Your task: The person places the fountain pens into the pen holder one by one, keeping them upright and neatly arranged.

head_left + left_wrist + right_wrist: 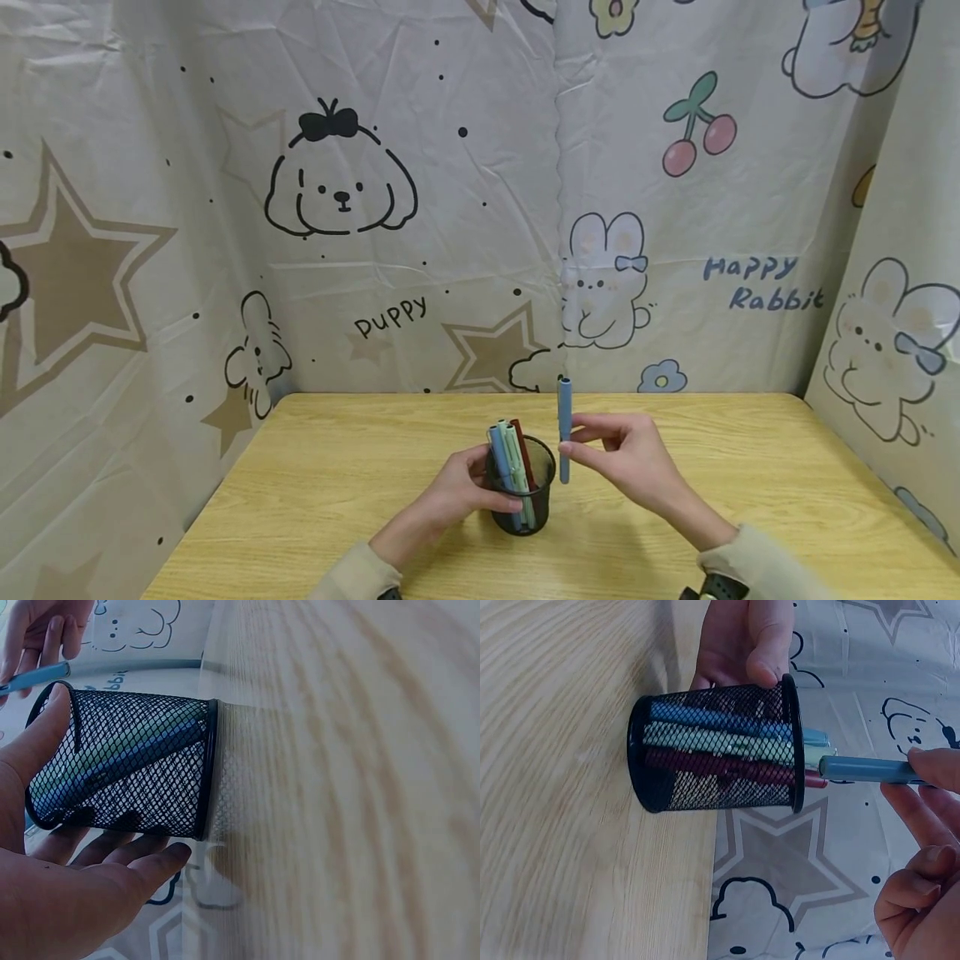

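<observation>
My left hand [457, 487] holds a black mesh pen cup [165, 799] from its left side, thumb near the rim and fingers along the wall. Inside the cup lean several pens: a blue pen [498, 450], light green pens [514, 454] and a dark red pen [522, 446]. Just right of the cup, my right hand [633, 458] pinches another blue pen [565, 408] between thumb and fingers, holding it upright. In the right wrist view, the lower end of this held pen [859, 769] is close to the cup's rim [798, 750].
The cup is on a wooden table [337, 450]. A printed cloth [480, 250] with cartoon animals and stars hangs behind the table and along both sides. A dark wristband [723, 586] is at my right cuff.
</observation>
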The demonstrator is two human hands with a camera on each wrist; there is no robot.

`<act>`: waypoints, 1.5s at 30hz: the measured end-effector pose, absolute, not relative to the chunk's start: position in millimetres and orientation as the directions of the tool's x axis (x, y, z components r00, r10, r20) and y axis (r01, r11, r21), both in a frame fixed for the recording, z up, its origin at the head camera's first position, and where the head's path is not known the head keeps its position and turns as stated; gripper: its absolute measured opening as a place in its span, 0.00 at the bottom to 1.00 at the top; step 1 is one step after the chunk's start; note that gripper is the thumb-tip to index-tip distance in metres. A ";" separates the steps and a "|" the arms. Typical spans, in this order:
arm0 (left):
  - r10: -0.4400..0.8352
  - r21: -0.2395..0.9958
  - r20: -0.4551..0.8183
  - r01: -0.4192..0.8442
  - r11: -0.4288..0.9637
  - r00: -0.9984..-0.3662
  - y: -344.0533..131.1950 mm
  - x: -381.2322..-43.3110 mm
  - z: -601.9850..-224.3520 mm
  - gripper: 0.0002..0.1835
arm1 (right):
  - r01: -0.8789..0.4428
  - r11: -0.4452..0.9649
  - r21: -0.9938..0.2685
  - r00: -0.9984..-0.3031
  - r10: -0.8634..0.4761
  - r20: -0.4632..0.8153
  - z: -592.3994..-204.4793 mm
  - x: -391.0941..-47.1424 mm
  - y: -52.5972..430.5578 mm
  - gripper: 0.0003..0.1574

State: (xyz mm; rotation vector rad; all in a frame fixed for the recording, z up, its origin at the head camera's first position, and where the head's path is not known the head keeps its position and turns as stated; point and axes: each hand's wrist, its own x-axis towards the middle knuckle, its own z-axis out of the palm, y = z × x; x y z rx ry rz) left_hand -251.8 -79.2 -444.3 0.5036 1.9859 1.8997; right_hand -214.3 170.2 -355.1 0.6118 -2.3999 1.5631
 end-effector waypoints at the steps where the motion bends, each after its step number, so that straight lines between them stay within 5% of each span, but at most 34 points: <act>1: 0.479 0.999 -0.006 0.017 0.043 -0.878 -78.9 -251.7 -444.2 0.38 | -0.451 0.353 -0.820 -0.891 -0.224 0.394 -351.1 -211.7 167.1 0.14; 45: 0.504 1.000 0.002 0.004 0.004 -0.864 -80.3 -250.2 -443.7 0.37 | -0.424 0.244 -0.872 -0.881 -0.334 0.335 -368.8 -212.9 127.9 0.18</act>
